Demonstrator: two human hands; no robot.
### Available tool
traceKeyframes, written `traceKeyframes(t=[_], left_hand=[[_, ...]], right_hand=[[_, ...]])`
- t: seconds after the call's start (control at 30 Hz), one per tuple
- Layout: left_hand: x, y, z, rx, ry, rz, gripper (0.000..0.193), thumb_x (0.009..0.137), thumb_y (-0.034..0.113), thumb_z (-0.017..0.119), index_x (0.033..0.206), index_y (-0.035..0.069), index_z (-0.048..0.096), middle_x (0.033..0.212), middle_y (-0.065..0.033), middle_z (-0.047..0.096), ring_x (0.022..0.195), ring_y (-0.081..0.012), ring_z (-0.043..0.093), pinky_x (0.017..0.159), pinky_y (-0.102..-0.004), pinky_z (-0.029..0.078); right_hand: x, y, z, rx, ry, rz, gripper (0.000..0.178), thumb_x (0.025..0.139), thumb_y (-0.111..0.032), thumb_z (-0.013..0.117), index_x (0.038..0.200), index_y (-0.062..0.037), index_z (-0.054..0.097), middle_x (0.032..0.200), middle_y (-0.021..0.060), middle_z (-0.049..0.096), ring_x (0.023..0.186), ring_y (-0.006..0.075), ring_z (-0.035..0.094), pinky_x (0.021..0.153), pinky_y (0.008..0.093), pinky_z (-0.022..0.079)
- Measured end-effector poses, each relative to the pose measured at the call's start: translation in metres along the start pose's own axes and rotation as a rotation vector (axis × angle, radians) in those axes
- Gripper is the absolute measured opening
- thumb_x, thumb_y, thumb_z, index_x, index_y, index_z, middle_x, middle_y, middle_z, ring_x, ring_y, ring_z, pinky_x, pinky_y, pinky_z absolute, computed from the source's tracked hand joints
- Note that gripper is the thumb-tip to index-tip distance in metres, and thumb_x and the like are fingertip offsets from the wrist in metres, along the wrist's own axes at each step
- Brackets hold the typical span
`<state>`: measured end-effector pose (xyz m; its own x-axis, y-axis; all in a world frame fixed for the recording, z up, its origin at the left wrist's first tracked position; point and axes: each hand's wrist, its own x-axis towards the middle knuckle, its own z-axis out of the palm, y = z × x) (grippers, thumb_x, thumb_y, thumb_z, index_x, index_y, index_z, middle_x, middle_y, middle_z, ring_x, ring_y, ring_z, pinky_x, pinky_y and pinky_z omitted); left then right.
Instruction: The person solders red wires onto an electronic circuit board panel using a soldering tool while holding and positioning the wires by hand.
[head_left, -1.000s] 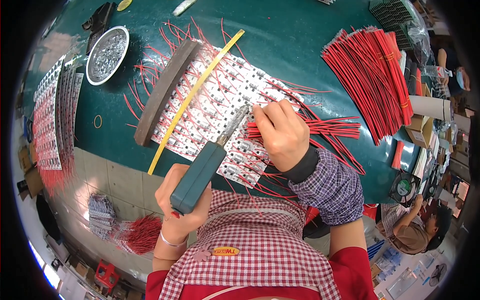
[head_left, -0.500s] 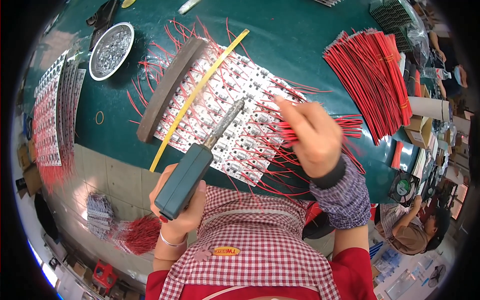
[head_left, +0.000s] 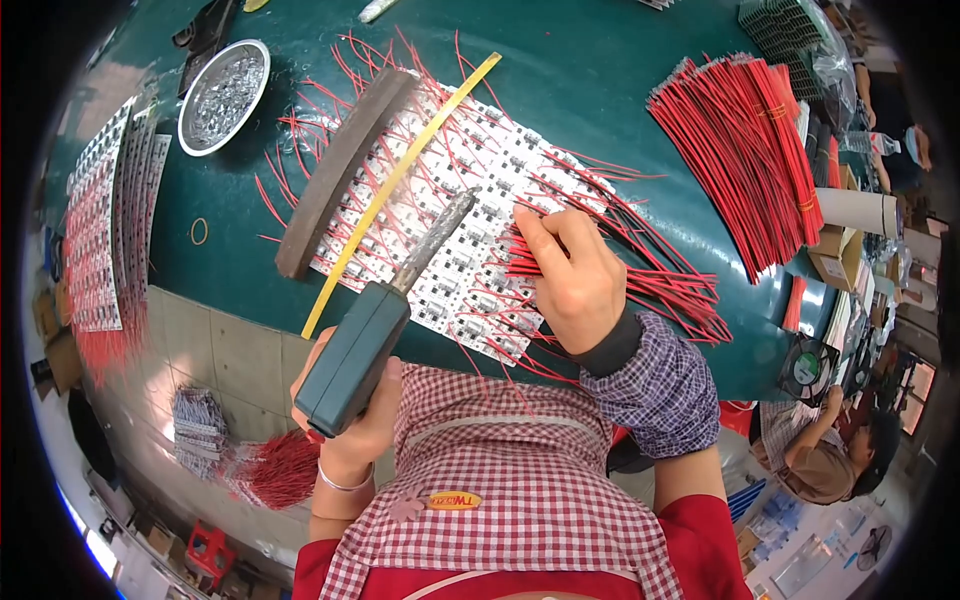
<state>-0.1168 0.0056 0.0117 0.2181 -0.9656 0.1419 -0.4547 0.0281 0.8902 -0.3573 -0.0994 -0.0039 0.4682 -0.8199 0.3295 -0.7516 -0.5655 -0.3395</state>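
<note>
My left hand (head_left: 372,420) is closed around a dark green soldering gun (head_left: 355,345). Its grey tip points up and away over a white sheet of small circuit boards (head_left: 448,290), near its middle. A bundle of red wires (head_left: 672,297) is in my closed right hand (head_left: 582,285), fanning out to the right. Thumb and forefinger pinch together just above the boards, to the right of the gun's tip. Many thin red wires stick out from the sheet's left and right parts. A dark bar (head_left: 345,172) and a yellow strip (head_left: 402,192) lie across it.
On the green table (head_left: 590,70), a white bowl of shiny metal bits (head_left: 224,97) stands at the far left. A big pile of red wires (head_left: 735,165) lies at right. Wired board sheets (head_left: 100,220) hang over the left edge. A small fan (head_left: 808,368) sits at the right edge.
My right hand has moved left with the wire bundle, closer to the gun's tip. The soldering gun has shifted slightly left and toward the far side.
</note>
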Motion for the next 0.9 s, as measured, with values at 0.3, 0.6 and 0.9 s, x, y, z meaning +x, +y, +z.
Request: traceKeyframes(t=[0.3, 0.6, 0.9], left_hand=[[0.005, 0.009, 0.002, -0.030, -0.056, -0.021, 0.028, 0.073, -0.007, 0.074, 0.101, -0.009, 0.070, 0.100, -0.0192, 0.071, 0.084, -0.0265, 0.070, 0.074, -0.0328, 0.056], [0.007, 0.011, 0.002, 0.007, -0.110, 0.001, 0.027, 0.072, -0.007, 0.073, 0.099, -0.008, 0.070, 0.099, -0.0189, 0.071, 0.082, -0.0287, 0.070, 0.073, -0.0333, 0.056], [0.011, 0.014, 0.009, -0.021, -0.125, -0.039, 0.020, 0.072, -0.007, 0.071, 0.092, -0.008, 0.067, 0.091, -0.0159, 0.068, 0.071, -0.0236, 0.066, 0.065, -0.0298, 0.052]], right_hand=[[0.004, -0.004, 0.007, -0.017, 0.091, 0.021, 0.059, 0.060, 0.013, 0.061, 0.117, 0.0008, 0.070, 0.090, 0.0096, 0.058, 0.079, 0.0259, 0.062, 0.062, 0.0368, 0.052], [0.004, -0.005, 0.006, 0.037, 0.126, 0.005, 0.045, 0.060, 0.011, 0.063, 0.103, 0.0000, 0.072, 0.086, 0.0081, 0.060, 0.077, 0.0257, 0.061, 0.062, 0.0368, 0.051], [0.004, -0.006, 0.008, 0.035, 0.119, 0.008, 0.042, 0.061, 0.010, 0.063, 0.101, 0.0010, 0.072, 0.085, 0.0079, 0.059, 0.076, 0.0253, 0.061, 0.062, 0.0364, 0.052]])
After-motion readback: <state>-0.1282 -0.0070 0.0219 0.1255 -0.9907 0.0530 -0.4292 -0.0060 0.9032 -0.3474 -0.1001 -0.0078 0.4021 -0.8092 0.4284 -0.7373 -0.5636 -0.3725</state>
